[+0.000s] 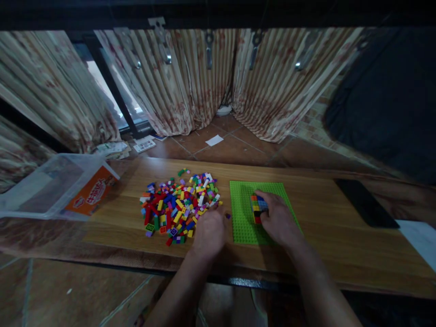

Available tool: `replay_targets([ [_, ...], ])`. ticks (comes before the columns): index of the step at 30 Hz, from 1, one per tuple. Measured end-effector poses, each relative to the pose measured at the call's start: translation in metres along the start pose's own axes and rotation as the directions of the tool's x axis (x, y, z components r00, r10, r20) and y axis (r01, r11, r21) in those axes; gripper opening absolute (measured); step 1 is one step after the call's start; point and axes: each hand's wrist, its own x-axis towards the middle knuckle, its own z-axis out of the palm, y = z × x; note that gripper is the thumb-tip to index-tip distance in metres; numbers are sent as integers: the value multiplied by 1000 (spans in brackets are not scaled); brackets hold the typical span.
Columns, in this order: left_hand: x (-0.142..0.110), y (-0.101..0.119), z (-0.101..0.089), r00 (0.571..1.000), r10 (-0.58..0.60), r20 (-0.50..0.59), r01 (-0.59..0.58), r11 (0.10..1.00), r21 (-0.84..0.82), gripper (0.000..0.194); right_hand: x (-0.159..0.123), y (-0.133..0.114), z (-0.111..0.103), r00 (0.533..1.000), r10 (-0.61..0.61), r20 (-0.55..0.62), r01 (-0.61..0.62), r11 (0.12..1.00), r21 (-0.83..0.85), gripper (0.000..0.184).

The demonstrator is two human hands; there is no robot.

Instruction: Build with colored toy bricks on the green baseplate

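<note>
A light green studded baseplate (241, 218) lies on the wooden table. On it sits a small block of stacked toy bricks (259, 205), with blue, yellow, orange, red and black pieces. My right hand (277, 218) holds this block from the right, index finger at its far end and thumb at its near side. Left of the baseplate, my left hand (211, 229) is closed at the right edge of a heap of loose toy bricks (177, 204). Its fingertips are mostly hidden, so I cannot make out what they hold. A small dark brick (228, 215) lies between that hand and the baseplate.
A clear plastic bin (44, 181) with an orange label stands at the table's left end. Toward the right lie a black flat object (366, 202) and a white sheet (420, 238). Striped curtains (190, 81) hang beyond the table (320, 213).
</note>
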Motion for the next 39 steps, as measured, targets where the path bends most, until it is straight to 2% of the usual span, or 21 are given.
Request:
replay_targets([
  [5,1,-2,-9,993,-99,-65,100,995,21,25,-5,-12,3,997,-72,-7,72,997,22,60],
  [8,0,-3,-15,987,-122,-104,119,992,-36,27,-4,-20,3,994,-72,-86,76,996,51,49],
  [10,-1,-5,-18,982,-127,-142,112,987,-112,27,7,-28,3,989,-43,-141,59,992,108,40],
  [12,-1,-7,-20,974,-137,-182,100,975,-196,27,30,-39,5,988,-68,-140,91,982,167,36],
  [14,0,-11,-21,966,-159,-205,101,958,-269,28,63,-54,10,977,-198,-75,208,964,168,39],
  [17,3,-17,-23,958,-172,-230,82,931,-355,28,117,-76,23,925,-356,133,353,935,47,47],
  [19,5,-21,-25,952,-176,-250,62,913,-404,27,143,-84,35,857,-399,327,420,908,7,52],
  [20,6,-23,-26,949,-186,-255,63,904,-424,26,153,-86,42,829,-416,375,443,896,15,52],
  [25,9,-34,-33,933,-246,-263,90,867,-490,27,167,-78,69,743,-462,484,493,867,70,49],
  [29,7,-42,-37,923,-271,-272,89,840,-535,27,167,-73,71,708,-498,501,509,851,127,49],
  [31,7,-45,-39,918,-276,-285,70,820,-568,27,165,-72,69,722,-480,499,450,873,188,52],
  [34,6,-46,-41,906,-294,-304,63,805,-590,26,161,-71,68,767,-399,503,278,912,300,53],
  [37,5,-46,-44,897,-311,-314,85,819,-568,28,157,-66,70,802,-337,493,178,923,341,49],
  [39,5,-47,-45,897,-311,-313,98,831,-547,29,154,-61,70,830,-300,470,123,920,371,40],
])
